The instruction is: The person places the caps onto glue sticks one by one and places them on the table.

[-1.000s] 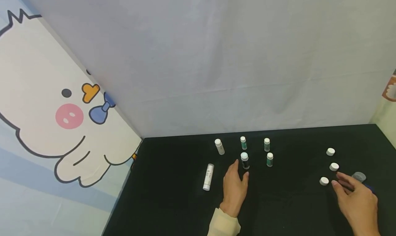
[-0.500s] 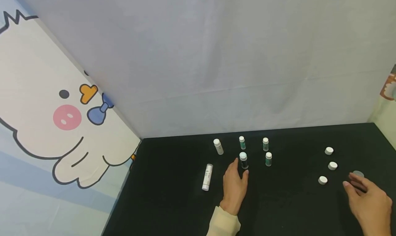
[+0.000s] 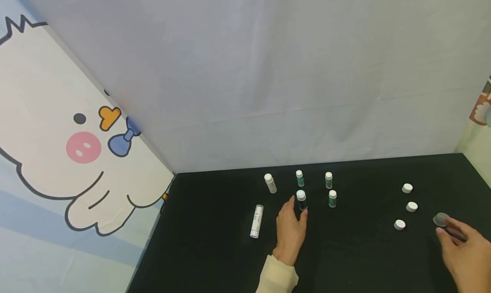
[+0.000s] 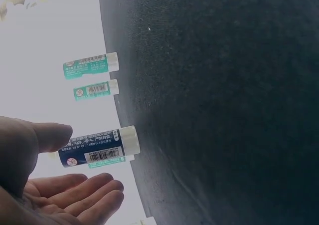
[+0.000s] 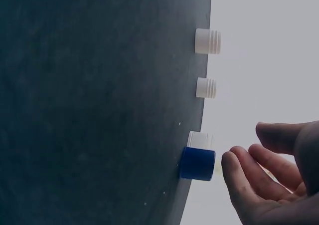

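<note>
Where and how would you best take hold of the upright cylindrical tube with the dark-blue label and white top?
I would grip the dark-blue-labelled tube around its label, pinching opposite sides, probably coming from the near side. It stands upright with a straight round wall, a green-labelled tube behind it and the left hand on its near side.

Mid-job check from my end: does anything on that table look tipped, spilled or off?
One thing: the long white tube appears to lie on its side, to the left of the left hand, while the smaller capped tubes stand upright. No spill or damage shows.
</note>
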`<state>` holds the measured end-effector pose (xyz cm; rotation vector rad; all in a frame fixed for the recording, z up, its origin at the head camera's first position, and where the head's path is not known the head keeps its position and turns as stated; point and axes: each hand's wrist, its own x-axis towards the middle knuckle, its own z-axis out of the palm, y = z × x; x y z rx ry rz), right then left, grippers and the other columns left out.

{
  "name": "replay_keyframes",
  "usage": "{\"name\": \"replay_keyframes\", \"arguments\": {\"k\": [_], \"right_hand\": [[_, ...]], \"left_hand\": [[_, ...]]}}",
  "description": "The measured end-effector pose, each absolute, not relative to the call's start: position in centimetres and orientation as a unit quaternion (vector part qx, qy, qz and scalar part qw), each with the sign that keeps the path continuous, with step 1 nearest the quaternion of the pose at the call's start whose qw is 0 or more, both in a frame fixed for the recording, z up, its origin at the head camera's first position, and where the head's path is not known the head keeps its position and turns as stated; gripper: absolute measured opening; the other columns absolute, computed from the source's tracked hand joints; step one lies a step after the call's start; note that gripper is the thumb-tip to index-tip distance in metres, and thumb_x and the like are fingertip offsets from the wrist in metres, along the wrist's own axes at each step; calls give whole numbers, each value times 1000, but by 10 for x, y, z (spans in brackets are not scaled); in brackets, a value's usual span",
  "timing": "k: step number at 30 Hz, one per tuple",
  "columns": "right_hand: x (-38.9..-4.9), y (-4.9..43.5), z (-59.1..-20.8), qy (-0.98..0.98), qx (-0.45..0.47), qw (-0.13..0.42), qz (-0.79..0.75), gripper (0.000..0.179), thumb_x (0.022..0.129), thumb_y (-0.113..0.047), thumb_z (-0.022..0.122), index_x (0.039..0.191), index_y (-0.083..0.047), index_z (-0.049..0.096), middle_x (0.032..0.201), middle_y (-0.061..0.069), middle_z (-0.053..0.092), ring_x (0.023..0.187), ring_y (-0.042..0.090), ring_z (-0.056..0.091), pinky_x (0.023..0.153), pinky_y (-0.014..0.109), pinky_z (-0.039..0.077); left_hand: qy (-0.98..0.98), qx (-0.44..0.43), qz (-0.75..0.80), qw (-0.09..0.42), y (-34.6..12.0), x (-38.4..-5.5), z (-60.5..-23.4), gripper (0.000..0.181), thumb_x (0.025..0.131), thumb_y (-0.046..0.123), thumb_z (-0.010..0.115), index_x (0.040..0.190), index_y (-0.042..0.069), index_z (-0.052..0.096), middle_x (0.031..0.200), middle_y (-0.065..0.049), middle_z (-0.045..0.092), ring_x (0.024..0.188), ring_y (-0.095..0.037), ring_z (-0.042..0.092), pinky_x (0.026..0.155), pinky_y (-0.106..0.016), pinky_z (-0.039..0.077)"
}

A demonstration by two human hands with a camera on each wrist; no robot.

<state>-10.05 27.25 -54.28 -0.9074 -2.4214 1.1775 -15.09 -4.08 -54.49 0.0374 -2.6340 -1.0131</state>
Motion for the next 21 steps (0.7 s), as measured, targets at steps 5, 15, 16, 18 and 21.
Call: {"name": "replay_keyframes", "arguments": {"k": [5,15,16,18,21], "right_hand": [[-100,276,-544,-842,-317,150,410,40,104,2,55,143,13,54,139,42,54,119,59,60,89,10,52],[-99,281,-550,-850,-306,165,395,38,100,13,53,138,18,52,141,46,44,127,64,47,108,65,42],[-99,282,-550,-852,-305,166,392,37,100,13,53,137,18,52,141,47,44,127,64,47,106,67,43],[-99,283,-551,-856,-298,168,388,36,99,14,55,135,19,53,138,47,45,125,64,49,102,48,53],[-99,287,-552,-863,-275,175,387,33,96,17,58,129,20,56,132,48,47,118,65,52,77,7,43]], "left_hand": [[-920,13,-357,159,-39,-153,-545,47,91,6,81,134,-7,66,125,-22,73,114,-37,72,96,-50,58],[-917,15,-368,152,-36,-157,-545,45,91,6,81,133,-5,67,126,-21,73,115,-36,72,96,-50,57],[-917,14,-369,152,-36,-158,-545,45,91,5,81,133,-4,67,125,-20,73,114,-36,72,96,-50,58],[-915,12,-372,154,-36,-159,-545,43,91,5,81,132,-3,68,125,-20,74,114,-35,73,96,-49,58],[-914,11,-375,156,-35,-161,-545,41,91,4,81,130,-2,69,124,-18,74,114,-34,73,96,-49,58]]}}
